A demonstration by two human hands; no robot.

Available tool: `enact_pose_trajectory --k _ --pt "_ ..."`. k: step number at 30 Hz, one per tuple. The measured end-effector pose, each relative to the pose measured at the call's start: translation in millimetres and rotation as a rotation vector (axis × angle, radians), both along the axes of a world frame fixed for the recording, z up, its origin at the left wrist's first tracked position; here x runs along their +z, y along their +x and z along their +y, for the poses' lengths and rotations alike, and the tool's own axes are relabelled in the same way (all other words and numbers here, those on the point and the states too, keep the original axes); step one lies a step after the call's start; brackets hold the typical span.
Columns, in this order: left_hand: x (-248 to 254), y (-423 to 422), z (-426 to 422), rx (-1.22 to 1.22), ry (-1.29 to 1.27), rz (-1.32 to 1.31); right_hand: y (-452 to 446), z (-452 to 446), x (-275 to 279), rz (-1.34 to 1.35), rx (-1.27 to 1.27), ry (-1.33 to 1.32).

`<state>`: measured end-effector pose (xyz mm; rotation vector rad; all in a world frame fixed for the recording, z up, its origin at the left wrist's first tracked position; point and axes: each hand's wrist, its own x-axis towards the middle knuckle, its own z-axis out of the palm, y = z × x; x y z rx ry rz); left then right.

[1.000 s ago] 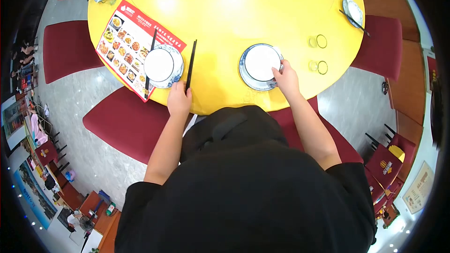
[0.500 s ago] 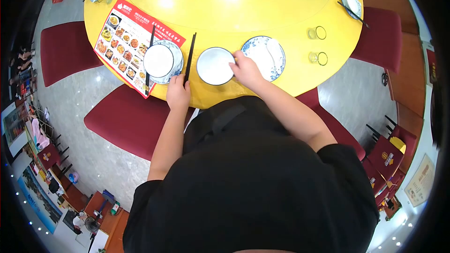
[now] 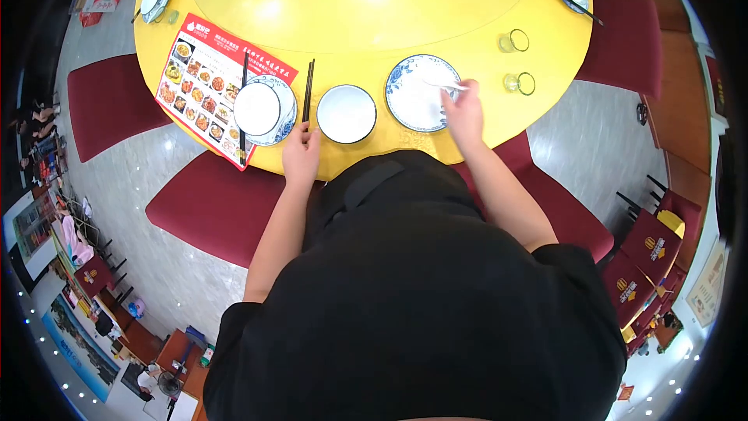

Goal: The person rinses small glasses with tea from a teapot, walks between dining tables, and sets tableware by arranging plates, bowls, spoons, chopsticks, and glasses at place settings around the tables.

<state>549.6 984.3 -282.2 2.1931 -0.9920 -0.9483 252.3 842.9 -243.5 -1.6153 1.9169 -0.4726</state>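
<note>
over patterned plate (image 3: 413, 101), right hand (image 3: 464, 114) angled inward, fingers pinching white spoon (image 3: 446, 85).

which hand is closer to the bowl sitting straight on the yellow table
Left. The left hand is just beside the bowl, at the chopsticks; the right hand is farther off, past the plate, holding a white spoon.

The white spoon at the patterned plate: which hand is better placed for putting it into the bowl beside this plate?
Probably the right hand: its fingers hold the spoon at the plate. The left hand is nearer the bowl, but its fingers are at the chopsticks.
</note>
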Motion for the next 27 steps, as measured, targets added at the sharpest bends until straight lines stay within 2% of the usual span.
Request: enact_pose_trajectory --k 2,5,7,8,11,18,21,25,27 --pt "1.9 -9.2 -9.3 0.034 0.031 0.12 -44.4 6.3 -25.3 0.074 -0.107 -0.022" --pt "0.1 -14.3 -21.4 0.061 0.057 0.221 -58.6 12.9 -44.9 -0.177 -0.192 0.231" --pt "-8.6 -8.4 -12.8 0.0 0.085 0.214 -54.2 22.4 -50.3 -0.526 -0.258 0.534" --pt "-7.9 -9.3 -11.6 -0.016 0.085 0.198 -48.1 27.9 -53.0 -0.572 -0.283 0.492" --pt "-6.3 -12.4 -14.4 -0.028 0.076 0.193 -46.5 27.1 -51.0 -0.462 -0.21 0.42" --pt "-26.8 -6.6 -21.9 0.018 -0.012 0.232 -63.7 27.8 -60.4 -0.655 -0.226 0.502" --pt "-15.7 -9.2 -26.0 -0.025 0.021 0.242 -77.5 15.7 -34.5 -0.529 -0.117 0.575" --pt "-14.4 -11.2 -19.7 -0.053 0.026 0.188 -93.9 1.5 -20.2 -0.393 -0.162 0.255" --pt "-9.0 -11.1 -18.4 -0.103 0.068 0.1 -89.5 -8.3 -15.9 -0.399 -0.134 0.236"
